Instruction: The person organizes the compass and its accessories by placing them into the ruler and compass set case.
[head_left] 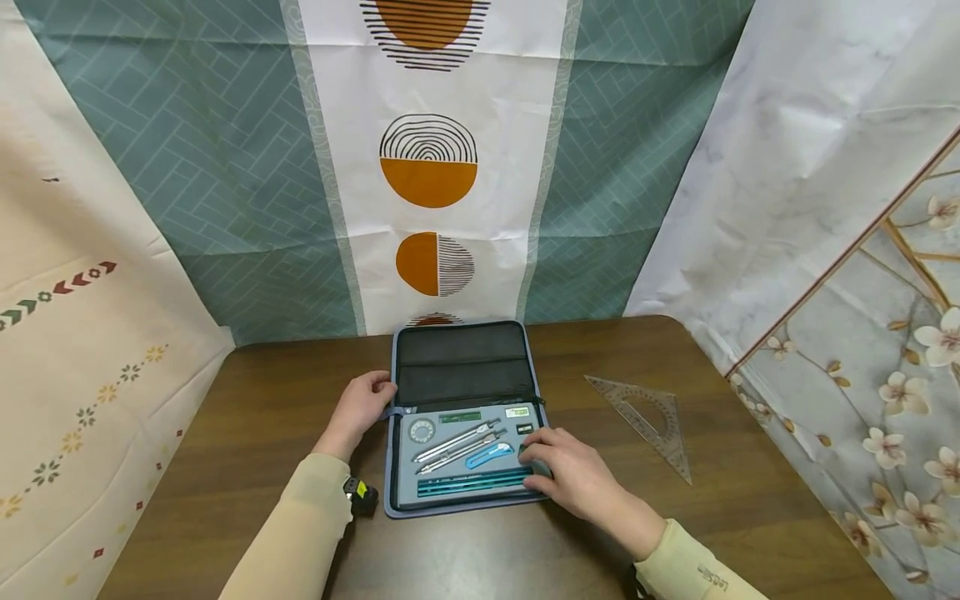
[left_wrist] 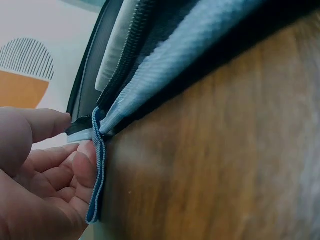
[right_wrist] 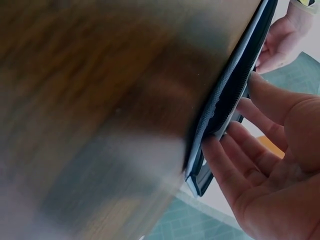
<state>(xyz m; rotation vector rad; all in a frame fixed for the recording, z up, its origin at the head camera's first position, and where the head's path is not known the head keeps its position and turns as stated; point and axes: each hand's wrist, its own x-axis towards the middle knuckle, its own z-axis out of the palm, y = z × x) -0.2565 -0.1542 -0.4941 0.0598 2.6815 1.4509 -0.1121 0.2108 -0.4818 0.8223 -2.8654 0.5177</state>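
A blue-rimmed zip case (head_left: pixel 388 479) lies unfolded on the wooden table. Its grey tray (head_left: pixel 408 493) holds dark teal pencils (head_left: pixel 472 483), metal compasses (head_left: pixel 455 442), a light-blue utility knife (head_left: pixel 490 456), a round dial-like piece (head_left: pixel 422 431) and a small green ruler (head_left: pixel 460 417). My left hand (head_left: pixel 363 407) pinches the case's left edge by the fold, beside a blue fabric loop (left_wrist: pixel 99 175) in the left wrist view. Over the tray's right end lies my right hand (head_left: pixel 573 472), fingers slightly bent and fingertips touching the tray; whatever lies under them is partly hidden.
A clear triangular set square (head_left: pixel 673 450) with a protractor cut-out lies right of the case. Small boxed pieces (head_left: pixel 517 412) sit in the tray's upper right. Patterned cloth (head_left: pixel 622 167) hangs behind the table (head_left: pixel 285 400).
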